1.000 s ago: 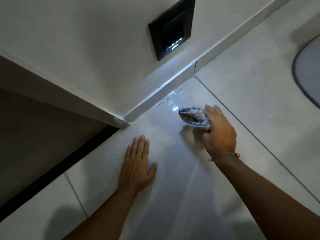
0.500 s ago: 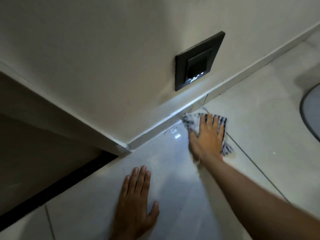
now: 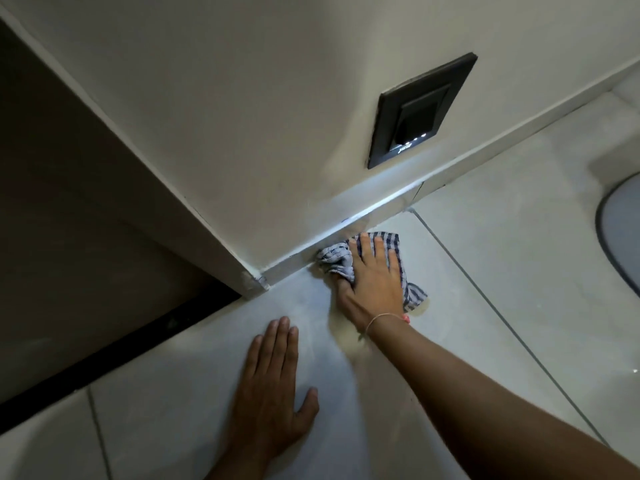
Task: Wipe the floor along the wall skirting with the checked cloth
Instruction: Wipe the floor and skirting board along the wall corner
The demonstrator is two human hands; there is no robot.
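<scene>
Down at floor level, the right hand [image 3: 372, 282] lies flat on the crumpled blue-and-white checked cloth [image 3: 391, 245], fingers spread over it and pressing it onto the pale glossy tiled floor [image 3: 502, 258]. Its grip is an open palm bearing down rather than a pinch, though the thumb side is tucked into a bunched fold of the fabric. The cloth sits just beside the white wall skirting [image 3: 346, 226], its upper-left bunched edge touching the strip — a loose corner trails out to the right of the wrist. A thin thread bracelet [image 3: 388, 317] circles that wrist.

The left hand [image 3: 273, 386] rests palm-down on the floor nearer the camera, fingers together and pointing toward the wall, thumb splayed out, holding nothing. It is well apart from the cloth.

On the off-white wall above the skirting sits a black rectangular recessed light fitting [image 3: 420, 112] with small lit points along its lower edge — its glow brightens the skirting top below. At the right edge, part of a grey rounded mat [image 3: 623, 230] shows.
</scene>
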